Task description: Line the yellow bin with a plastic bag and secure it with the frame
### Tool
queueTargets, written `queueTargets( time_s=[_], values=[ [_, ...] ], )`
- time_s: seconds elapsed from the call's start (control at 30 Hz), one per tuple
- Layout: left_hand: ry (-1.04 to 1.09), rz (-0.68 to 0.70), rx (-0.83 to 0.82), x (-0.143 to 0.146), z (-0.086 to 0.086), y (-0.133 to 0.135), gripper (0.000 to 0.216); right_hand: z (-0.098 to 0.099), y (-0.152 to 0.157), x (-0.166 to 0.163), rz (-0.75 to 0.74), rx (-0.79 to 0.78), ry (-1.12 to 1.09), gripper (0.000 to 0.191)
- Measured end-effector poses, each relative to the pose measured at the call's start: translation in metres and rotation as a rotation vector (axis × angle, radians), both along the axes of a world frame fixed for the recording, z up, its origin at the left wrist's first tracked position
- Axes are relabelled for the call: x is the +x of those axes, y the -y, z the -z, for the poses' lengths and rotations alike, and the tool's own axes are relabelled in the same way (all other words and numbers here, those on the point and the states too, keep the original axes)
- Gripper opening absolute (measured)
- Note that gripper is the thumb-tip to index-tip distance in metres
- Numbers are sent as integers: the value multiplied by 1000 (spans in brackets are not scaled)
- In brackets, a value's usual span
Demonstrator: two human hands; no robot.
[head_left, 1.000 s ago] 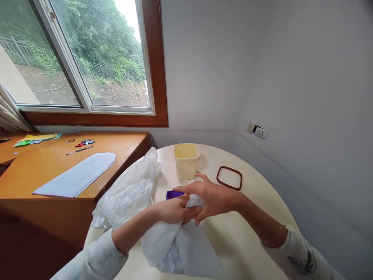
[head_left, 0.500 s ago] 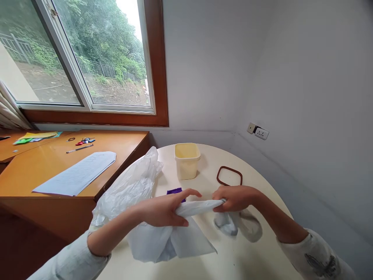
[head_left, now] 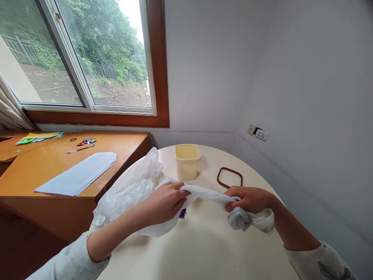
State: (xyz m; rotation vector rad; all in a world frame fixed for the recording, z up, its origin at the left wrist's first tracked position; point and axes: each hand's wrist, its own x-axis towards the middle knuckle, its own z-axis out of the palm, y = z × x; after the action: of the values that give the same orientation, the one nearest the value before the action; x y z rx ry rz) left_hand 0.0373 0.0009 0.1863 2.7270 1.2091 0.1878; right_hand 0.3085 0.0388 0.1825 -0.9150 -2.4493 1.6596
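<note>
A thin white plastic bag (head_left: 208, 193), stretched into a twisted strand, runs between my two hands above the round table. My left hand (head_left: 167, 204) is closed around its left part, and loose folds hang below that hand. My right hand (head_left: 249, 199) grips the other end, where bunched, knot-like ends dangle under the fingers. Partly hidden behind my left hand, a small purple piece (head_left: 182, 213) lies on the table. Just beyond my right hand is a reddish-brown rounded frame (head_left: 232, 170), lying flat.
A pale yellow square bin (head_left: 188, 170) stands upright at the far side of the cream table (head_left: 210, 249). Crumpled translucent plastic (head_left: 128, 190) lies at its left edge. The wooden desk (head_left: 131, 142) at left carries papers (head_left: 81, 173), a pen (head_left: 81, 149) and keys (head_left: 86, 142).
My left hand has closed on the bag and turned over it, raising the hanging folds. The right hand has shifted right, pulling the twisted strand longer.
</note>
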Motion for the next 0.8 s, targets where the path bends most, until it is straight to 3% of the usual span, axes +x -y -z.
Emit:
queueTargets(
  time_s=[0.23,0.4,0.5,0.6,0.8],
  values=[
    [76,-96,69,3,11,-10,34,8,10,-13,42,-107,-173,18],
    [92,-130,28,4,14,-19,37,20,23,-33,92,-125,-244,27],
    [134,-160,-47,5,14,-24,41,36,33,-51,237,-209,-250,35],
    [239,-162,-131,9,12,-27,49,58,44,-74,418,-395,-340,48],
    [407,-122,-180,18,9,-26,46,87,48,-114,356,-573,-699,40]
  ],
)
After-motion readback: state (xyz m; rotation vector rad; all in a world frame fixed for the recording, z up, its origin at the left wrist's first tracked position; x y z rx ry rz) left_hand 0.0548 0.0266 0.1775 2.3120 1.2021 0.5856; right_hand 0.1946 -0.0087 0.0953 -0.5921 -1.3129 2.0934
